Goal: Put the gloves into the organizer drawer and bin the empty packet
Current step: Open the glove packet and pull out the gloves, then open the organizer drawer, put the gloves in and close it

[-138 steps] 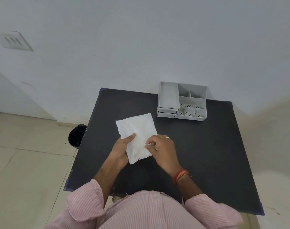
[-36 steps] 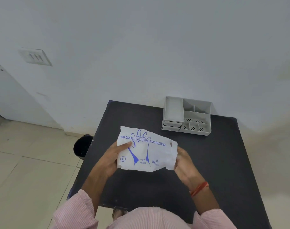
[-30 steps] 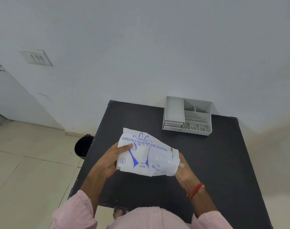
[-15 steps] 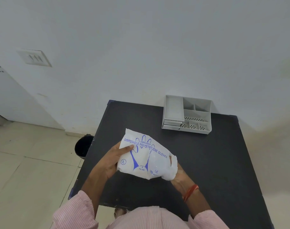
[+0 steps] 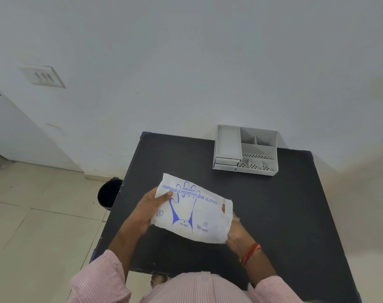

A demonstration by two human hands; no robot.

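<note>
A white packet [image 5: 192, 213] printed with blue "disposable polyethylene gloves" lettering is held above the black table [image 5: 284, 215], printed face toward me. My left hand [image 5: 147, 211] grips its left edge, thumb on the front. My right hand [image 5: 236, 230] holds the right end from behind, mostly hidden by the packet; a fingertip shows through a notch at the upper right edge. No loose gloves are visible. The grey organizer [image 5: 246, 150] stands at the table's far edge against the wall, its two small drawers [image 5: 227, 163] on the left front pushed in.
A black bin [image 5: 109, 194] stands on the tiled floor by the table's left edge. The wall rises directly behind the table. My pink striped sleeves fill the bottom of the view.
The packet was lifted off the table and turned to its printed side. In the last second its right end tilted down and my right hand slid behind and under it.
</note>
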